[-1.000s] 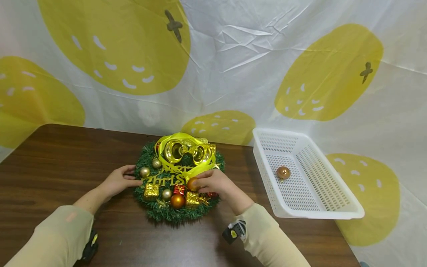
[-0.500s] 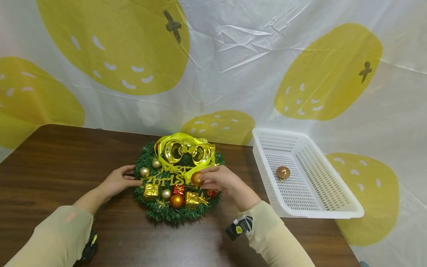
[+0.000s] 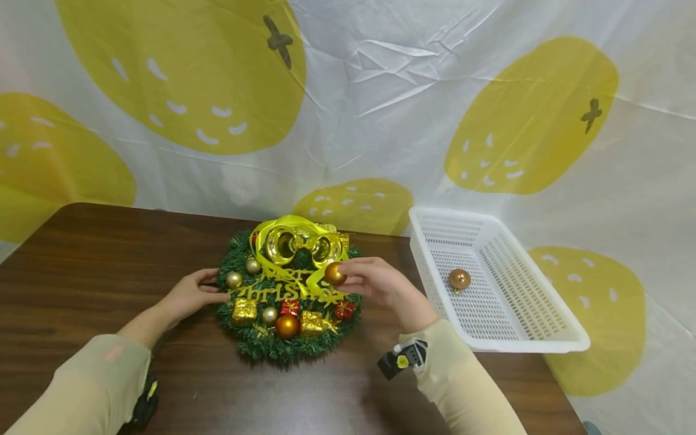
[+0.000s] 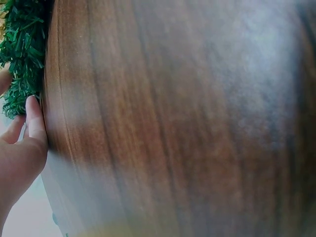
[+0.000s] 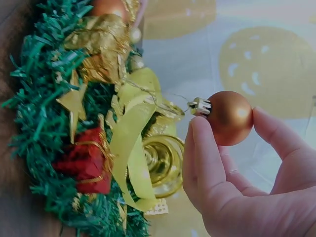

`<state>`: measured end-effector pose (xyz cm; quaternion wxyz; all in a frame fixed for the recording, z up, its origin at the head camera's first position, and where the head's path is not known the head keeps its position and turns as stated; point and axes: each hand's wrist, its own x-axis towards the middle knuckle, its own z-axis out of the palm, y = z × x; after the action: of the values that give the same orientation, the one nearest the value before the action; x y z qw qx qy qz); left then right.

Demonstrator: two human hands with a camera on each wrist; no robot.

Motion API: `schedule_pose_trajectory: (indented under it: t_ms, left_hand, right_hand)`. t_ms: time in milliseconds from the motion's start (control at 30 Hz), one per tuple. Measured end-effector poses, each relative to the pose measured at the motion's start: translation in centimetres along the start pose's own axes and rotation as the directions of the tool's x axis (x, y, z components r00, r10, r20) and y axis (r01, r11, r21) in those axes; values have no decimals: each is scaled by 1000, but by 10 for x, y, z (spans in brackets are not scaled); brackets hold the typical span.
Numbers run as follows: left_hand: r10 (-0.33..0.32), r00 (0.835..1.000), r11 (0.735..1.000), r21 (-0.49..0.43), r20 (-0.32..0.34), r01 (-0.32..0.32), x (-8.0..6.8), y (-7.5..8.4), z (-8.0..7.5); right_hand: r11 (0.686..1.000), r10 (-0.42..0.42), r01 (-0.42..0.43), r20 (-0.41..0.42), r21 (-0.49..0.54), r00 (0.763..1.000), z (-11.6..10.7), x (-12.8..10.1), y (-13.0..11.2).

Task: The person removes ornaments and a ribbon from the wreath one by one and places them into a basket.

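Orange bauble (image 5: 229, 117) pinched between right-hand fingers (image 5: 205, 153), above wreath (image 5: 44, 123).

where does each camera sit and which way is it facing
Head: worn on the head, looks forward and down at the table, wreath and basket; both sleeves, left hand and right hand show.
Left wrist: close over the tabletop, facing the wreath's edge; left fingers touch it.
Right wrist: faces the wreath; right fingers pinch an orange bauble.
Shared: the wreath shows in all three; the bauble in the head and right wrist views.
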<state>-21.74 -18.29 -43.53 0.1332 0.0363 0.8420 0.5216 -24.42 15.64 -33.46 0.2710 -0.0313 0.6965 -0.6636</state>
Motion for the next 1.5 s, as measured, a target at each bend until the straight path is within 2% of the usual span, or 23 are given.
schedule_pose_trajectory:
  t_ms: [300, 567, 800, 1233, 1500]
  left_hand:
    - [-2, 1000, 1000, 2, 2, 2, -1, 0, 0]
    - [1, 1000, 1000, -6, -1, -1, 1, -2, 0]
    - [7, 1000, 1000, -13, -5, -7, 0, -1, 1]
    - [-1, 1000, 1000, -7, -5, 1, 0, 0, 1]
    - [-4, 1000, 1000, -4, -12, 4, 1, 0, 1]
  right_hand:
    - [996, -15, 16, -9, 83, 1000, -13, -5, -12]
    - [989, -62, 60, 6, 138, 998, -25, -11, -23]
    - [985, -59, 63, -30, 163, 998, -38, -16, -34]
    - [973, -85, 94, -48, 209, 995, -66, -27, -50]
    - [953, -88, 108, -84, 283, 993, -91, -36, -59]
